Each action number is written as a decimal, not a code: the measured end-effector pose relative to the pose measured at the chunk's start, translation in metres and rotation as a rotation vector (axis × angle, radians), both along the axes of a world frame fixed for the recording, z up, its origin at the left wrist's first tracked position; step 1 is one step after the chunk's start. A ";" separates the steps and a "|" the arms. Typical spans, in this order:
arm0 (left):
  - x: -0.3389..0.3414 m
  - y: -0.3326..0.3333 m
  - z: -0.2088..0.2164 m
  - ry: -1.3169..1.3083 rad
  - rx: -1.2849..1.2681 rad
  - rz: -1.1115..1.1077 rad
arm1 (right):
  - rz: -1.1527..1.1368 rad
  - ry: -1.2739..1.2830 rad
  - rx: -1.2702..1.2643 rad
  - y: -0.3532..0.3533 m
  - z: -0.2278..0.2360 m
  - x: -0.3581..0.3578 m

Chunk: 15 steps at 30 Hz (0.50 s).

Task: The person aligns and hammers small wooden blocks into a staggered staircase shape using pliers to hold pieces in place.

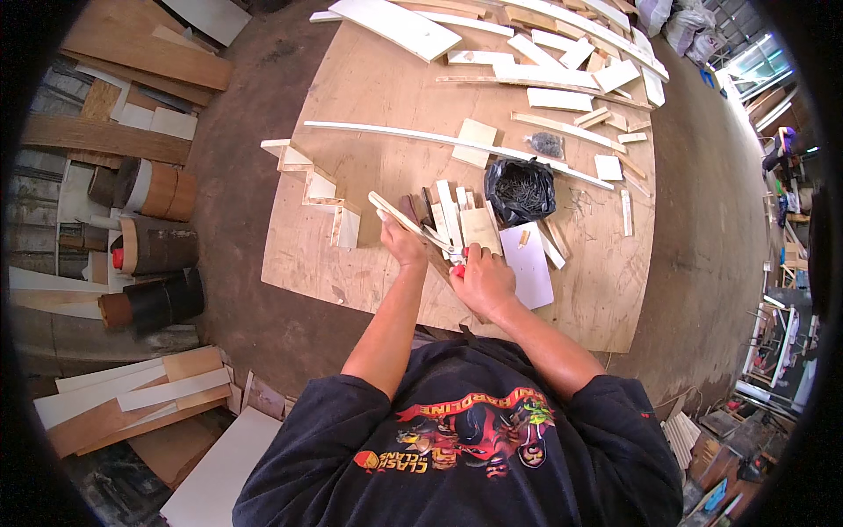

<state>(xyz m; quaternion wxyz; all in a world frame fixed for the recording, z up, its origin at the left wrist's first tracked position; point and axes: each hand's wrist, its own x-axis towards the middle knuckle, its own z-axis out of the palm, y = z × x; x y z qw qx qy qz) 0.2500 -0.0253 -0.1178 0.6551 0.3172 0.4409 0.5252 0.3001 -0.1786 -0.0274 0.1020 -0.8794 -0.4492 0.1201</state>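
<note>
My left hand (405, 243) is wrapped round a narrow pale strip of wood (392, 213), which points away to the left. My right hand (486, 279) grips red-handled pliers (454, 252), their metal head close to the strip's near end. Whether the jaws touch the wood is too small to tell. Beyond both hands, several short wood offcuts (450, 213) lie side by side. A black plastic bag (520, 189) of dark nails stands open to the right of them. Beside my right hand rests a white sheet (528, 265) with a small wooden bit on it.
Everything lies on a plywood tabletop (369, 97). A stepped wooden frame (321, 187) stands at its left, and a long white strip (395, 133) crosses behind. White-faced boards (544, 75) are heaped at the far side. Stacked panels (140, 395) and rolls (158, 241) line the floor at left.
</note>
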 end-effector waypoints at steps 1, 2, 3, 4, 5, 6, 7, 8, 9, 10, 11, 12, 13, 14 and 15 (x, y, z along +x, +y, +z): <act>0.003 -0.002 0.005 -0.002 -0.006 0.013 | 0.001 -0.001 0.002 0.000 0.002 0.000; 0.004 -0.004 0.011 -0.004 -0.011 0.026 | 0.012 0.007 -0.027 0.001 0.004 -0.001; 0.005 -0.004 0.007 -0.006 -0.012 0.025 | 0.020 0.015 -0.059 0.001 0.007 -0.001; 0.006 -0.004 0.003 -0.024 0.001 0.036 | 0.019 0.013 -0.059 0.000 0.009 -0.001; 0.007 -0.004 -0.001 -0.042 0.014 0.047 | 0.023 0.001 -0.050 -0.001 0.010 -0.001; 0.007 -0.005 -0.001 -0.044 0.015 0.043 | 0.023 -0.010 -0.040 -0.001 0.011 0.000; 0.008 -0.006 0.000 -0.032 0.008 0.033 | 0.019 -0.012 -0.038 -0.002 0.012 0.000; 0.008 -0.006 0.000 -0.021 0.002 0.023 | 0.021 -0.011 -0.042 -0.003 0.014 0.000; 0.009 -0.006 -0.001 -0.022 0.001 0.024 | 0.027 -0.009 -0.047 -0.002 0.015 0.001; 0.010 -0.005 -0.003 -0.086 -0.008 0.017 | 0.028 -0.010 -0.048 -0.001 0.015 0.001; 0.010 -0.004 -0.005 -0.150 -0.017 0.012 | 0.027 -0.026 -0.051 -0.001 0.015 0.001; 0.012 -0.005 -0.003 -0.153 -0.013 0.011 | 0.024 -0.042 -0.050 -0.001 0.015 0.001; 0.014 -0.006 -0.002 -0.123 -0.024 0.025 | 0.024 -0.045 -0.046 -0.001 0.014 0.002; 0.016 -0.007 -0.001 -0.093 -0.035 0.040 | 0.027 -0.045 -0.070 -0.002 0.014 0.003; 0.013 -0.006 -0.006 -0.094 -0.033 0.040 | 0.031 -0.044 -0.095 -0.003 0.013 0.003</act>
